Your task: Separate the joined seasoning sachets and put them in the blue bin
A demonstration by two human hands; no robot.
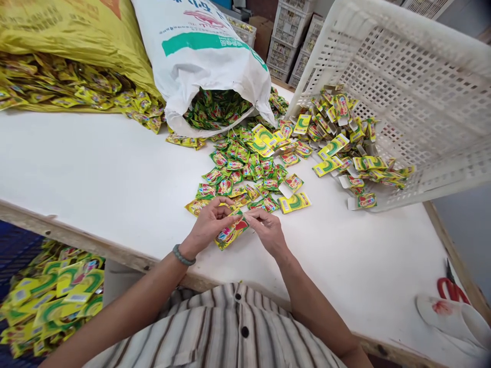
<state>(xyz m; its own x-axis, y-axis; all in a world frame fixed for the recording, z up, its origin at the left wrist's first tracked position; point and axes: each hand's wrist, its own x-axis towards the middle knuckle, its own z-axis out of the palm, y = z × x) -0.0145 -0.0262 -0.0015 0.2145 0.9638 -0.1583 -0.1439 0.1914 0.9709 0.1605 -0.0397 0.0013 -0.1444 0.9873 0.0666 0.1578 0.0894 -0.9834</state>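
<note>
My left hand and my right hand meet over the near part of the white table. Together they grip a small stack of green-and-yellow sachets, the left from the side, the right pinching its top edge. Just beyond my fingers lies a loose pile of sachets of the same kind. A bead bracelet circles my left wrist.
A white sack lies open, spilling sachets, beside a yellow sack with more. A tipped white plastic crate holds yellow sachets at the right. Red-handled scissors rest near the right corner. Sachets fill a heap below the table's left edge.
</note>
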